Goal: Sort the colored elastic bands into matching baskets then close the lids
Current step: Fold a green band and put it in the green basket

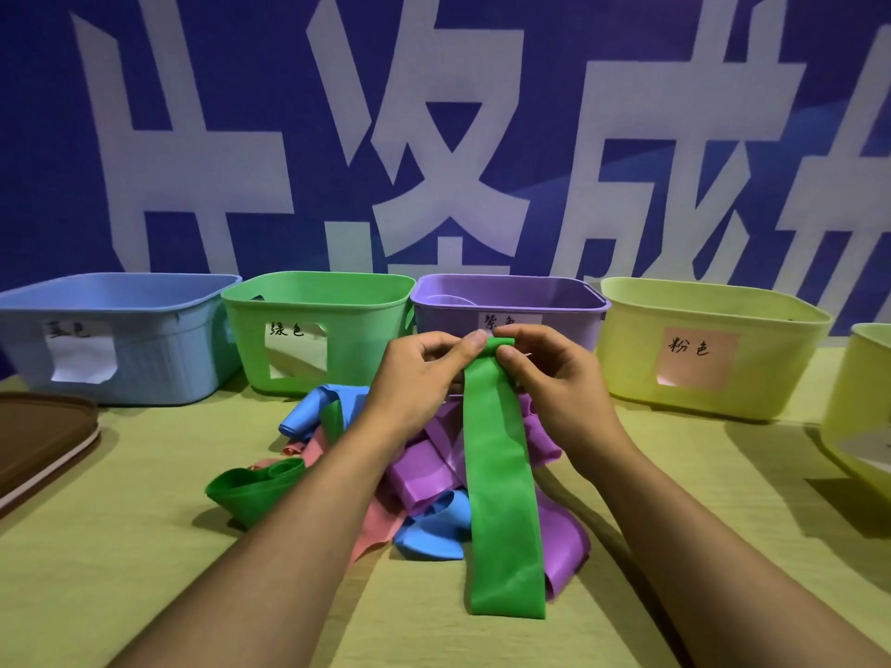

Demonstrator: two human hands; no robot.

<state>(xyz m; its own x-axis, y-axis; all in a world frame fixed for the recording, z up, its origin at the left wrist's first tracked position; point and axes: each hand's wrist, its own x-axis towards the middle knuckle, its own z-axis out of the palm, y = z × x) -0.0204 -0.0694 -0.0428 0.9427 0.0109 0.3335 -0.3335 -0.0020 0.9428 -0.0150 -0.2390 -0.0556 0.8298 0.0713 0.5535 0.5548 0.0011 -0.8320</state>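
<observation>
A long green elastic band (501,484) hangs from both hands down over a pile of bands. My left hand (419,373) and my right hand (545,373) pinch its rolled top end together, in front of the purple basket (554,301). The pile beneath holds purple bands (424,470), blue bands (434,527), a pink band (376,527) and another green band (250,489). Behind stand a blue basket (144,339), a green basket (366,320) and a yellow-green basket (771,339) with a pink label.
A brown lid (38,441) lies at the left table edge. Another yellow-green basket (863,407) is cut off at the right edge. A blue wall with large white characters rises right behind the baskets. The table has a yellow-green cloth (144,571).
</observation>
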